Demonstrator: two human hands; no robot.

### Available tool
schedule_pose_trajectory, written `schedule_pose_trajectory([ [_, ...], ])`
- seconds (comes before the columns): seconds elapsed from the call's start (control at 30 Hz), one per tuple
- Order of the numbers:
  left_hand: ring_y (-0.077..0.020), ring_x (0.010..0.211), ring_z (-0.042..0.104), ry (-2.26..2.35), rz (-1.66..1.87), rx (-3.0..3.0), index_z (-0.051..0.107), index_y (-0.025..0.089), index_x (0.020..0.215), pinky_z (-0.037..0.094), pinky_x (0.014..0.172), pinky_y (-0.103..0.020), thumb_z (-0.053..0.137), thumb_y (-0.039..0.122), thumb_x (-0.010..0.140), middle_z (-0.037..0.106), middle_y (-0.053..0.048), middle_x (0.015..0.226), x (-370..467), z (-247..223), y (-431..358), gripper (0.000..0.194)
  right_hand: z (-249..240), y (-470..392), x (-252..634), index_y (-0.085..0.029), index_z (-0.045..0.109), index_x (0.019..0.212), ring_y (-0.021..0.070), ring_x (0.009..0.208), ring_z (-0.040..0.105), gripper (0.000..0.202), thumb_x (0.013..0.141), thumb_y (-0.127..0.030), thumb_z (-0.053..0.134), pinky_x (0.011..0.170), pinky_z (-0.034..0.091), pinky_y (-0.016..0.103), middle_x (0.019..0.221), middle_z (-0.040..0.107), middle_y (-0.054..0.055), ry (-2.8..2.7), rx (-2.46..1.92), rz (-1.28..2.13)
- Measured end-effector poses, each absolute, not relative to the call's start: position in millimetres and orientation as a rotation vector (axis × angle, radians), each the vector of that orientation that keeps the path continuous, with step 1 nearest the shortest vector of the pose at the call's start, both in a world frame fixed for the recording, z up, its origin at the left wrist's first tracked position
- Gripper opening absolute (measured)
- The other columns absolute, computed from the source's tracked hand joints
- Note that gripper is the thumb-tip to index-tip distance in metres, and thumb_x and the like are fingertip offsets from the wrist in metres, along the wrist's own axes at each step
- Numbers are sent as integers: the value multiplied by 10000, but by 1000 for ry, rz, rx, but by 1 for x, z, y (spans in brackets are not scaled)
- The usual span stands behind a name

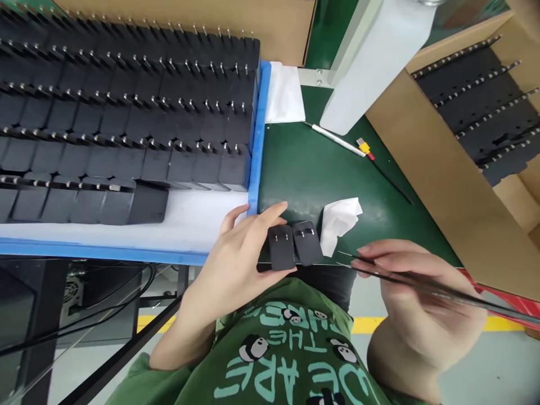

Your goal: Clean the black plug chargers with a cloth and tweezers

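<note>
At the green table's front edge, my left hand [238, 253] has its thumb and fingers around a black plug-in power adapter [282, 250] with two metal prongs facing up. A second black power adapter [308, 244] stands against its right side, slightly turned. My right hand [422, 304] grips a pair of dark tweezers [405, 279], their thin tips parted and pointing left. Those tips are just below a crumpled white wipe [340, 222] that lies right of the adapters. Nothing shows between the tips.
Rows of black adapters [126, 112] fill much of a blue-rimmed tray [255, 185] on the left. Behind lie a white pen-like tool [337, 139], a short cable with a yellow-wrapped plug [364, 147] and a folded white cloth [284, 94]. A cardboard box [426, 185] borders the right, beside a white post [375, 62].
</note>
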State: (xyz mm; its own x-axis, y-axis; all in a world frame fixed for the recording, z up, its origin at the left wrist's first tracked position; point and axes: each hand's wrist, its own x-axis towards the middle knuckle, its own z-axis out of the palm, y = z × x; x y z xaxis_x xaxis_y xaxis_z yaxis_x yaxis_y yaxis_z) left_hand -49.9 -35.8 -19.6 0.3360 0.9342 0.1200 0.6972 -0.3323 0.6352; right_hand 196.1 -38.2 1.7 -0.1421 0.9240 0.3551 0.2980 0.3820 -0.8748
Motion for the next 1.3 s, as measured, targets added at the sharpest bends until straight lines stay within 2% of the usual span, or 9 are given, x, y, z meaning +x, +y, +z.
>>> schedule_pose_trajectory([
  [0.03, -257, 1113, 659, 1407, 657, 2122, 246, 272, 1508, 326, 1155, -506, 771, 343, 841, 710, -72, 1239, -51, -20, -36, 852, 2, -36, 193, -236, 723, 1057, 227, 786, 743, 174, 894, -192, 682, 582, 631, 347, 929, 757, 59, -1659, -1071, 843],
  [0.1, -251, 1103, 674, 1388, 656, 2117, 335, 268, 1452, 310, 1162, -492, 769, 367, 844, 710, -67, 1251, -54, -19, -35, 754, 2, -31, 186, -242, 738, 1012, 220, 753, 760, 266, 796, -88, 761, 611, 648, 336, 889, 784, 31, -1670, -1022, 912],
  [0.2, -236, 1052, 693, 1382, 651, 2119, 479, 253, 1296, 298, 1159, -464, 742, 369, 868, 719, -51, 1213, -56, -18, -33, 515, 4, -22, 177, -229, 730, 1023, 199, 822, 780, 316, 790, -15, 745, 702, 664, 298, 908, 799, 17, -1795, -951, 966],
  [0.3, -212, 1009, 699, 1373, 663, 2121, 522, 246, 1209, 301, 1150, -441, 718, 334, 889, 727, -30, 1159, -54, -17, -32, 385, 5, -13, 172, -200, 707, 1058, 165, 881, 779, 324, 808, 6, 730, 754, 657, 241, 961, 800, 34, -1930, -913, 950],
  [0.5, -215, 999, 704, 1385, 665, 2113, 537, 251, 1219, 310, 1154, -449, 684, 333, 909, 733, -28, 1147, -53, -15, -32, 352, 8, -6, 172, -247, 704, 1085, 154, 829, 776, 327, 843, -26, 707, 663, 654, 231, 975, 800, 7, -2068, -913, 844],
  [0.73, -190, 993, 694, 1364, 691, 2096, 526, 222, 1204, 288, 1154, -420, 701, 325, 905, 728, -27, 1141, -53, -15, -31, 362, 10, -7, 170, -251, 707, 1069, 161, 817, 777, 302, 845, -50, 721, 676, 660, 245, 980, 801, -2, -2095, -948, 832],
  [0.93, -178, 978, 696, 1362, 687, 2101, 536, 203, 1187, 279, 1161, -405, 722, 302, 885, 727, -19, 1127, -53, -15, -31, 368, 8, -5, 172, -195, 702, 1060, 137, 859, 771, 317, 808, -6, 733, 708, 644, 198, 1008, 797, 21, -2077, -920, 908],
  [1.1, -194, 969, 704, 1366, 691, 2098, 537, 216, 1187, 289, 1151, -412, 704, 308, 894, 733, -22, 1118, -53, -15, -31, 349, 11, -6, 172, -228, 699, 1061, 139, 814, 770, 313, 825, -25, 728, 664, 646, 212, 973, 799, 5, -2093, -941, 865],
  [1.3, -190, 970, 698, 1356, 697, 2109, 537, 206, 1184, 283, 1151, -411, 696, 318, 904, 730, -30, 1129, -52, -16, -30, 341, 11, -6, 172, -220, 705, 1043, 137, 841, 770, 286, 830, -28, 717, 693, 646, 205, 997, 799, 7, -2081, -957, 873],
])
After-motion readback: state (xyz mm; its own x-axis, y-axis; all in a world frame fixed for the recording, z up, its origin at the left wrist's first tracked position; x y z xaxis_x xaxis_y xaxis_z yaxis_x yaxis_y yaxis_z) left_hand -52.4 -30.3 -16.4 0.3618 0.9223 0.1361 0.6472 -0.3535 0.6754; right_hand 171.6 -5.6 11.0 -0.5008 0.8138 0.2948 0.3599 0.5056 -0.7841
